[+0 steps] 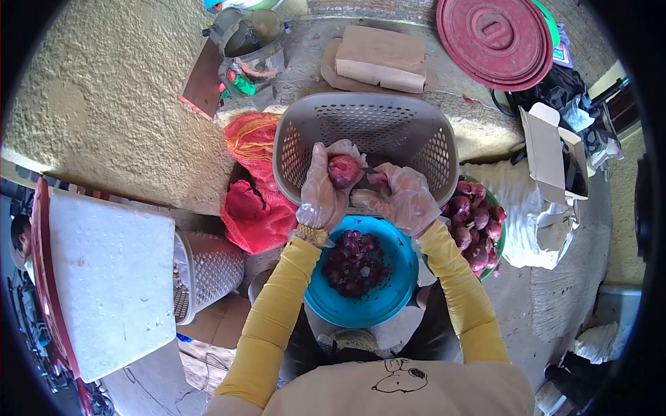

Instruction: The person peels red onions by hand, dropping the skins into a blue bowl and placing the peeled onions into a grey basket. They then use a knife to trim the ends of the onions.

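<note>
My left hand (322, 191), in a clear plastic glove, is closed around a red onion (343, 171) above the near rim of a grey-brown plastic basket (365, 104). Close to the onion, my gloved right hand (409, 197) grips what looks like a small knife (370, 170); only a short dark part shows, with some purple onion skin by the fingers. Below both hands, a blue basin (361, 315) holds dark red onion pieces or peels. A green-rimmed container of red onions (479, 222) stands beside my right forearm.
Red mesh sacks (260, 215) lie left of the basket. Further left are a white foam board (111, 277) and another perforated basket (215, 270). Cardboard (380, 55) and a dark red lid (492, 38) lie beyond. A white sack (520, 215) and open box (548, 152) are right.
</note>
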{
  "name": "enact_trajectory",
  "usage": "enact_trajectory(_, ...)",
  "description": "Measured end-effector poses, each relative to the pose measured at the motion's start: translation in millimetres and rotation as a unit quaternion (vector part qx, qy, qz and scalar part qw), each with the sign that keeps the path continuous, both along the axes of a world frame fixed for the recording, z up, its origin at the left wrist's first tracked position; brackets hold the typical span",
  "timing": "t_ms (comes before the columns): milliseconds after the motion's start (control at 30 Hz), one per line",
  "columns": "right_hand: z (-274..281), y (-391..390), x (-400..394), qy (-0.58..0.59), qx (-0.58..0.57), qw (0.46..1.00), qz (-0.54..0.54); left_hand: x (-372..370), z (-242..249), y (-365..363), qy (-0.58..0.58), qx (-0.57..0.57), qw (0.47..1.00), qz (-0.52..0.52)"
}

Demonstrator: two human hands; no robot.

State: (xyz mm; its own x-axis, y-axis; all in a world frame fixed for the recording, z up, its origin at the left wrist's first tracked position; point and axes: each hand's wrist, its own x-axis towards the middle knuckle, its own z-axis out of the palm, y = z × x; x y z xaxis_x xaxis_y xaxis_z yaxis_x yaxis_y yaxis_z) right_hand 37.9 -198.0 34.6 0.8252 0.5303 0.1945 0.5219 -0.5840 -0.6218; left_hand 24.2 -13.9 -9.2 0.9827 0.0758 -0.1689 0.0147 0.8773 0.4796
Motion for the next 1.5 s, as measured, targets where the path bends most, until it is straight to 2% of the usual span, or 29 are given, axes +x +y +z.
enact_trajectory(100,-14.4,2.1,0.2,-0.034,0.021,0.999,-0.022,0.8,-7.9,-1.7,-0.062,0.015,0.998,-0.017)
enact_trajectory(167,-13.5,6.3,-2.5,-0.036,0.012,0.999,-0.032,0.4,-8.0,-6.2,-0.083,0.086,0.993,0.008)
enact_trajectory(400,-7.6,6.9,-0.8,-0.059,-0.038,0.995,-0.065,2.3,-10.5,-9.5,-0.095,0.076,0.992,-0.018)
enact_trajectory(500,-2.9,5.3,-1.3,-0.071,-0.054,0.993,-0.071,-1.0,-6.9,-13.8,-0.063,0.092,0.994,0.001)
enact_trajectory(767,-6.6,6.1,0.4,-0.068,-0.03,0.995,-0.066,1.1,-9.3,-15.0,-0.093,0.144,0.985,0.025)
enact_trajectory(1067,-7.6,4.8,-0.9,-0.073,-0.054,0.994,-0.068,-2.5,-7.1,-16.5,-0.07,0.176,0.981,0.039)
enact_trajectory(1167,-7.2,4.3,0.3,-0.079,-0.065,0.992,-0.069,0.2,-12.7,-14.2,-0.078,0.131,0.988,0.017)
enact_trajectory(1267,-3.5,3.3,2.4,-0.062,-0.081,0.992,-0.078,-5.9,1.8,-15.3,-0.085,0.092,0.992,-0.013)
enact_trajectory(1500,-5.4,2.9,2.2,-0.061,-0.059,0.993,-0.086,-6.6,-0.2,-16.1,-0.107,0.121,0.987,-0.006)
